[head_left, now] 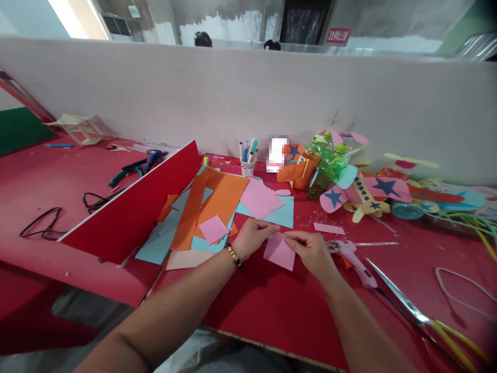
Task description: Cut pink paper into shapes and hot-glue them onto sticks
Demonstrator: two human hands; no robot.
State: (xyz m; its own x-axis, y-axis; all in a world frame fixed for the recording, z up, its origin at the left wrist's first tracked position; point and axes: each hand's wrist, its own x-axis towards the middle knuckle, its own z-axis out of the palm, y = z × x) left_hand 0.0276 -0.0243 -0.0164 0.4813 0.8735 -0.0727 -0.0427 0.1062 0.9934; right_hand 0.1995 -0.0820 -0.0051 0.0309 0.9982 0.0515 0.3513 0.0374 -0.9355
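Between my two hands is a small square of pink paper (pixel 280 253), held just over the red tabletop near its front edge. My left hand (pixel 254 237) pinches its upper left corner, and a beaded bracelet circles that wrist. The upper right corner is pinched by my right hand (pixel 308 249). Left of my hands lie overlapping sheets of orange paper (pixel 223 194), light blue paper and a second pink square (pixel 213 229). A larger pink sheet (pixel 260 199) rests behind them. Close to my right hand are a pink glue gun (pixel 359 264) and a narrow pink strip (pixel 329 228).
Large scissors (pixel 407 300) with yellow handles lie at the right. A red divider board (pixel 135 212) stands on the left, with pliers (pixel 126 173) beyond it. Behind are a pen cup (pixel 247 167), green bottles (pixel 334 158) and paper-decorated planes (pixel 363 191).
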